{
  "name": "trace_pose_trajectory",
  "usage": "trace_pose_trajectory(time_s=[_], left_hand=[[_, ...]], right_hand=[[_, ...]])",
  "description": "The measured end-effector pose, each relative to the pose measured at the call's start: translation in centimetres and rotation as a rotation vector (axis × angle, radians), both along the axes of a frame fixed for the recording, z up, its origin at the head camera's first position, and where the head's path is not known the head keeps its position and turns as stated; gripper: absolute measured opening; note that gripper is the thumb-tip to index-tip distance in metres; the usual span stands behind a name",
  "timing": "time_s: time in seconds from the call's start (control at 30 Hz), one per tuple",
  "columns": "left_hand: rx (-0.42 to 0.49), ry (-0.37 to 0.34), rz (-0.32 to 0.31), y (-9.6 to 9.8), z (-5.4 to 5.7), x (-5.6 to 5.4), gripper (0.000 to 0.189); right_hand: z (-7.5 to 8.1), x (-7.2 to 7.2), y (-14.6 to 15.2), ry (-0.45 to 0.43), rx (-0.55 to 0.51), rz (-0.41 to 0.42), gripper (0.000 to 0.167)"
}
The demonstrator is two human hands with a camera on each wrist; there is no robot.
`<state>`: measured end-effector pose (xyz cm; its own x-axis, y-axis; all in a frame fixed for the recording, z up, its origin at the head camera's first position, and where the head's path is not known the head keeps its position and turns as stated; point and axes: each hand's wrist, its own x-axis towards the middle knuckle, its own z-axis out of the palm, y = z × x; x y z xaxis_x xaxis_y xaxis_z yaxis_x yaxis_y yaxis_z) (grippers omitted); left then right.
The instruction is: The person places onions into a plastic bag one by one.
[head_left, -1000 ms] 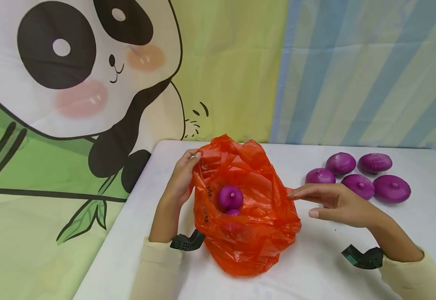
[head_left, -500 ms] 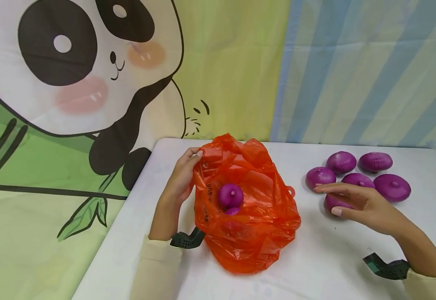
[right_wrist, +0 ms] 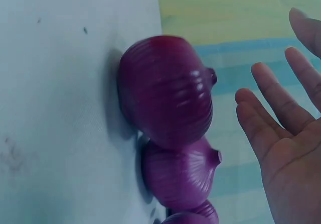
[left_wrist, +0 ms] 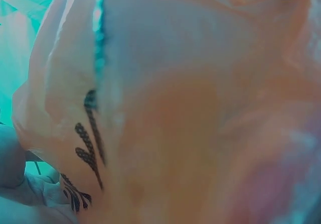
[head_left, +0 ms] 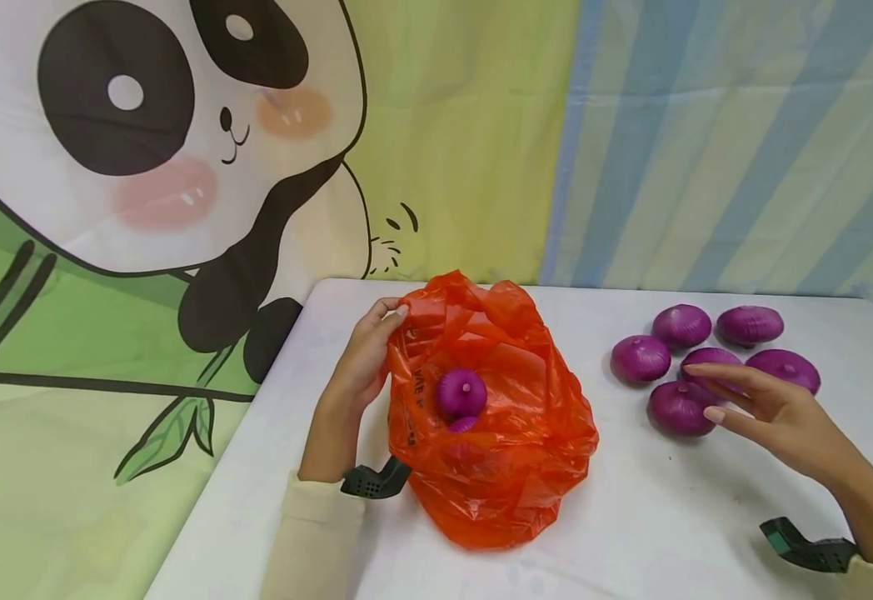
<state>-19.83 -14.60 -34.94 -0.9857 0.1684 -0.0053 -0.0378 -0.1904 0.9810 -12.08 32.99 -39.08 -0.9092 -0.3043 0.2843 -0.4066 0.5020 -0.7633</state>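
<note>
My left hand [head_left: 365, 354] pinches the left rim of a red plastic bag [head_left: 507, 492], whose mouth gapes toward me. Inside it sits a purple onion [head_left: 461, 393], with part of a second one [head_left: 464, 424] showing below. The bag's film fills most of the left wrist view. My right hand [head_left: 777, 417] hovers at the right, fingers extended and apart from the thumb, holding nothing. Nearest to it is the front purple onion [head_left: 678, 408] of a group on the table; a gap between the fingers and that onion [right_wrist: 168, 93] shows in the right wrist view.
Several more purple onions, such as the back right one [head_left: 750, 326] and the left one [head_left: 641, 359], lie close together on the white table [head_left: 631, 533]. A printed panda curtain [head_left: 466, 150] hangs right behind the table's far edge.
My right hand has let go of the bag's right side and moved right to the front onion. The bag's right edge has sunk in slightly. My left hand keeps its grip in place.
</note>
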Motion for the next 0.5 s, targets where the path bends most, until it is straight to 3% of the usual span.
trace_pose_trajectory(time_s=[0.33,0.5], left_hand=[[-0.001,0.007,-0.01,0.0,0.0,0.1,0.024],[0.001,-0.003,-0.002,0.2,-0.1,0.1,0.023]], right_hand=[[-1.5,0.2,1.5,-0.012,0.028,-0.071,0.053],[-2.1,0.1,1.8,-0.026,0.025,-0.054,0.054]])
